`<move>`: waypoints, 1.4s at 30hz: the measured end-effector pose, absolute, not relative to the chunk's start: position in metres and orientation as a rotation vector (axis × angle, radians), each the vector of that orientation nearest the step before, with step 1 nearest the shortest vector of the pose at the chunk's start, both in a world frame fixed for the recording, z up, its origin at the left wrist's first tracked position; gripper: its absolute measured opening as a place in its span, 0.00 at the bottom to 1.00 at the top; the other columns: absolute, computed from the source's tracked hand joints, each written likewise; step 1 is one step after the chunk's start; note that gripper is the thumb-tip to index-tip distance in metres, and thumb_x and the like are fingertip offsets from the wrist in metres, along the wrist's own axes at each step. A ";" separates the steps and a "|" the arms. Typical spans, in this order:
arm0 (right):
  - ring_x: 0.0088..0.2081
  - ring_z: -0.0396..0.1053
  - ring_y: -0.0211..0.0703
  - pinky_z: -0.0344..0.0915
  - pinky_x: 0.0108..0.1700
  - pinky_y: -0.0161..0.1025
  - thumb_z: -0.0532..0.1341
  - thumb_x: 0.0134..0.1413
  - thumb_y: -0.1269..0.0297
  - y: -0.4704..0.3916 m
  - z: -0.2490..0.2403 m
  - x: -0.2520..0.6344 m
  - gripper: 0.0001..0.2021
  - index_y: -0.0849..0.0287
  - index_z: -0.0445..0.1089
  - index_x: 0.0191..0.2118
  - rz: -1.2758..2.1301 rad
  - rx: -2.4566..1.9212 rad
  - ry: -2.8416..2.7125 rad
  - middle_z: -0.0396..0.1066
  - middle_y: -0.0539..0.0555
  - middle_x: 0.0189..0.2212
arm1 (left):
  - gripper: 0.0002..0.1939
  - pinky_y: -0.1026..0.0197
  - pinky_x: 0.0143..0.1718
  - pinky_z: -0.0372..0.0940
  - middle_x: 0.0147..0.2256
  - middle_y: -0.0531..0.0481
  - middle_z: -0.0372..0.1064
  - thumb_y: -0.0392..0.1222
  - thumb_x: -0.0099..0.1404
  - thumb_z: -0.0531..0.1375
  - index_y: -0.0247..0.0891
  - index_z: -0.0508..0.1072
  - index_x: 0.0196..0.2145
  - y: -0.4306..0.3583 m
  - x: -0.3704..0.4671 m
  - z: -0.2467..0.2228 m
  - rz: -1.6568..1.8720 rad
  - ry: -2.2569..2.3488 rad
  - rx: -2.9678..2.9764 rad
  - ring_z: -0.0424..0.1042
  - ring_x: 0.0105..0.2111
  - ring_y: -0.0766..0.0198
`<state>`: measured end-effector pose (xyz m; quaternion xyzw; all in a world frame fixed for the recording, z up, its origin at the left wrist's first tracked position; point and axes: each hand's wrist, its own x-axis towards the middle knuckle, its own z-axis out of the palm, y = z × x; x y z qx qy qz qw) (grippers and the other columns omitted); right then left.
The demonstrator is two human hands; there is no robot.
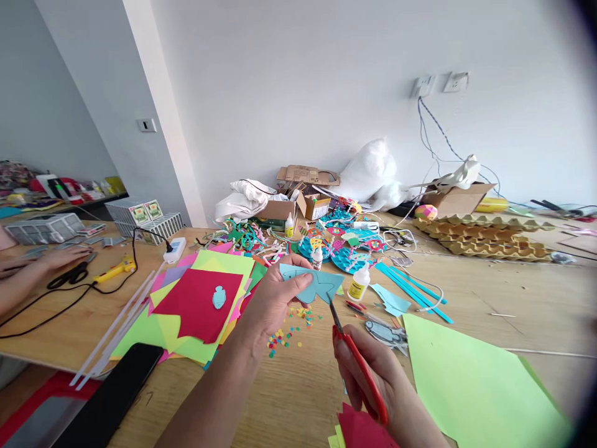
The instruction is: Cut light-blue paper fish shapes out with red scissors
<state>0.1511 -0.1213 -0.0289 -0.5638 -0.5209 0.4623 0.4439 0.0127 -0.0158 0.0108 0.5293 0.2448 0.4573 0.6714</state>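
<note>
Across the wooden tabletop, a light-green sheet lay at the near right, with tan egg trays stacked beyond it. Near the wall stood a cardboard box with a flap sticking up; what it held was too hidden to tell. Toward the middle, the right hand was curled round the handles of red-handled scissors, while the left hand pinched blue paper between thumb and fingers, above the tabletop. Pointing forward and leftward, the blades met the paper's lower right edge. Its long axis ran left to right, and the fish drawn on it had its tail toward the right. Just beyond stood a white glue bottle, its fill level impossible to make out. Smallest, confetti lay scattered between the hands.
</note>
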 end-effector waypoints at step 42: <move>0.14 0.49 0.33 0.44 0.20 0.33 0.53 0.57 0.42 -0.106 -0.030 0.159 0.22 0.56 0.58 0.26 1.292 -1.105 -1.375 0.55 0.42 0.12 | 0.15 0.67 0.23 0.47 0.24 0.57 0.50 0.51 0.62 0.55 0.37 0.62 0.26 -0.014 -0.004 0.016 0.662 0.484 1.675 0.49 0.23 0.71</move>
